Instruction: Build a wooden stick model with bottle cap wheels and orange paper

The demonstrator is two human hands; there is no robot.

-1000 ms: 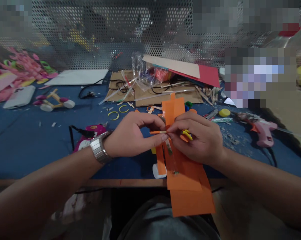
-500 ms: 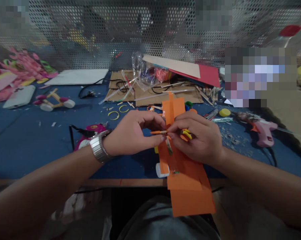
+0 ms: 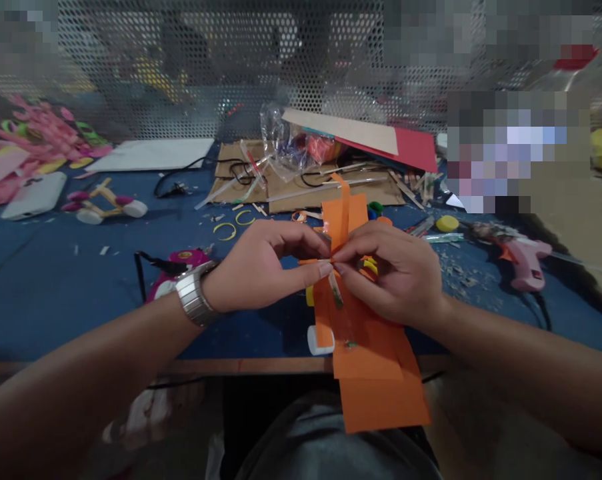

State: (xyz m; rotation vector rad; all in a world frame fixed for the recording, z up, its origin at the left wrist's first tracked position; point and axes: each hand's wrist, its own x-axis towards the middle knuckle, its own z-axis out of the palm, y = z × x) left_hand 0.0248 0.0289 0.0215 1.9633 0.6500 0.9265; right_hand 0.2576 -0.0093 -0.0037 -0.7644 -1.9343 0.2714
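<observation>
My left hand (image 3: 268, 267), with a metal watch (image 3: 195, 295) on its wrist, is closed in a pinch on a thin stick (image 3: 311, 261) that has orange on its left end. My right hand (image 3: 398, 270) meets it fingertip to fingertip, pinching an orange paper strip (image 3: 340, 220) where it meets the stick. The strip's free end stands up and bends left at the top. Beneath both hands lie orange paper sheets (image 3: 383, 403), overhanging the table's front edge. A white bottle cap (image 3: 321, 340) sits by their left side. The fingertips partly hide the join.
A pink glue gun (image 3: 528, 263) lies to the right, near a yellow cap (image 3: 447, 223). On the left are a magenta tool (image 3: 181, 263) with a black cord and a small stick frame with wheels (image 3: 105, 203). Behind, cardboard (image 3: 291, 193) carries plastic wrap and sticks.
The fingertips have closed further over the stick, so less of it shows. The strip's upper end now rises higher and bends left. Otherwise the hands stay nearly in place.
</observation>
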